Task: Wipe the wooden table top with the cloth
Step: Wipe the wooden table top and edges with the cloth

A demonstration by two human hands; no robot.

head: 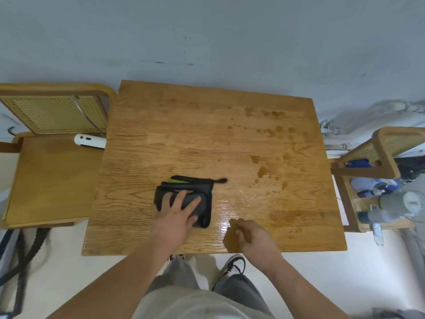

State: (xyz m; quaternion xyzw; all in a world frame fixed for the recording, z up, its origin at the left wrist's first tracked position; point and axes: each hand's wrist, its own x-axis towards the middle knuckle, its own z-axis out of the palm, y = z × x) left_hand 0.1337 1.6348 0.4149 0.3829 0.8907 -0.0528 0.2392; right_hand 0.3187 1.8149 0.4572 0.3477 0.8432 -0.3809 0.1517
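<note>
Here we see the cloth [197, 186], dark and folded with a green edge showing, near-left on the wet-spotted surface [207, 134]. Our left hand [177, 215] presses it flat, fingers straight; our right hand [250, 238] rests loosely curled, empty. Bottles [377, 215] lie on the right chair [388, 143].

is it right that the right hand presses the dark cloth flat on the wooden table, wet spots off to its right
No. The head view shows the left hand pressing the dark cloth flat on the wooden table; the right hand holds nothing. Wet spots lie to its right.
</note>
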